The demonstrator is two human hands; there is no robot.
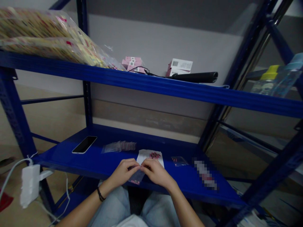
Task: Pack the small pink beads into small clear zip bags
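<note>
My left hand (pixel 125 170) and my right hand (pixel 155 170) meet at the front edge of the blue shelf. Between them they pinch the top of a small clear plastic bag (pixel 139 176), which hangs down with several small pink pieces at its bottom. Just beyond my fingers lies a white paper sheet (pixel 144 154) bearing a pile of small red and dark pieces (pixel 155 155). Right of the sheet, another clear bag (pixel 180 161) lies flat with a few pink pieces inside. A row of overlapping clear bags (pixel 120 146) is left of the sheet.
A phone (pixel 84 145) lies on the shelf's left part. At the right is a blurred-out item (pixel 205 175). The upper shelf beam (pixel 142 84) crosses above my hands, with large filled bags (pixel 47 37), pink boxes (pixel 133 64) and a black rod (pixel 196 77) on that shelf.
</note>
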